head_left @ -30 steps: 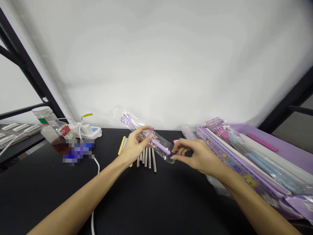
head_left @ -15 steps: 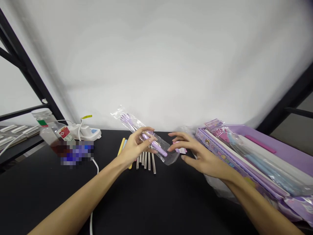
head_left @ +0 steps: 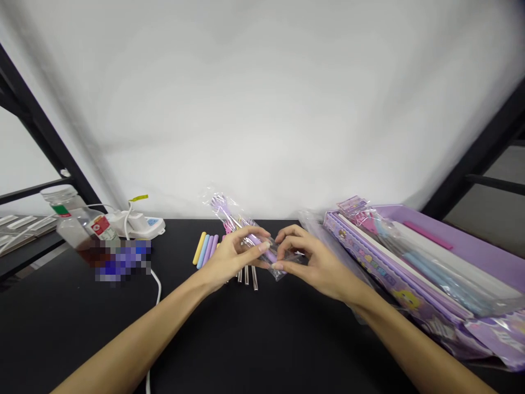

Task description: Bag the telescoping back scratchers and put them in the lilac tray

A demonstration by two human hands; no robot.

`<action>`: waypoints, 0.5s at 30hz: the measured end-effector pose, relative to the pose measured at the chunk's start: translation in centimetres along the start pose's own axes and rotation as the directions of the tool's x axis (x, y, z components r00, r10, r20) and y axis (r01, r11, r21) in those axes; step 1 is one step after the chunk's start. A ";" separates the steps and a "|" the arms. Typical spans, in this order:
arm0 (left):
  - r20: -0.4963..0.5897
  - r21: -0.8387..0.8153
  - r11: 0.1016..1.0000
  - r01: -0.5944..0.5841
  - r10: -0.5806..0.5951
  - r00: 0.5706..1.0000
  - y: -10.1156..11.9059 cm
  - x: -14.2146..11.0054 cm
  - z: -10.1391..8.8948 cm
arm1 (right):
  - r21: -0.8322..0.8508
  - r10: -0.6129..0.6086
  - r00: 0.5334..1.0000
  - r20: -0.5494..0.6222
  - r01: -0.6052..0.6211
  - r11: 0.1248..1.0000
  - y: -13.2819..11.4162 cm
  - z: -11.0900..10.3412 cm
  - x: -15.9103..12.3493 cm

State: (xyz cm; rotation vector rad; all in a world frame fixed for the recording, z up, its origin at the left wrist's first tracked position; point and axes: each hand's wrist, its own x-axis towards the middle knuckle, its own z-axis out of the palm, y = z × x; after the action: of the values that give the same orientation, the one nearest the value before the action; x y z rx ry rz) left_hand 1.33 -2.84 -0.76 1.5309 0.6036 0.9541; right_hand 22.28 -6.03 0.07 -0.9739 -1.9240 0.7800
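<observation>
A clear plastic sleeve (head_left: 229, 213) with a purple fork-like utensil inside is held above the black table (head_left: 262, 339). My left hand (head_left: 229, 257) pinches the sleeve near its middle. My right hand (head_left: 311, 260) grips the sleeve's near end, fingers curled round it, touching the left fingertips. Under the hands lie several metal sticks (head_left: 250, 276) and coloured handles (head_left: 205, 249) in yellow, blue and purple.
A clear bottle (head_left: 77, 224) and a white power strip (head_left: 137, 224) with a cord stand at the left. A purple tray (head_left: 463, 251) with stacked packaged sets fills the right. Black frame bars rise at both sides before a white wall.
My right hand had let go and spread open half a second ago; now it has closed on the sleeve's near end. The sleeve sits a little lower and closer.
</observation>
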 end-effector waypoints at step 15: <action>-0.428 0.019 0.994 -0.109 0.107 0.898 0.6 1.5 -3.8 | 0.077 0.449 0.828 0.335 -0.499 0.863 0.4 -2.2 0.1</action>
State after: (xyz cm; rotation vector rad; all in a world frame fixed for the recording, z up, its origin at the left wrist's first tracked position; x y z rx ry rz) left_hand -1.12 0.31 0.09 1.3644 0.8303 1.3964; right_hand 24.24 -5.38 0.84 -1.3157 -1.8478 1.4304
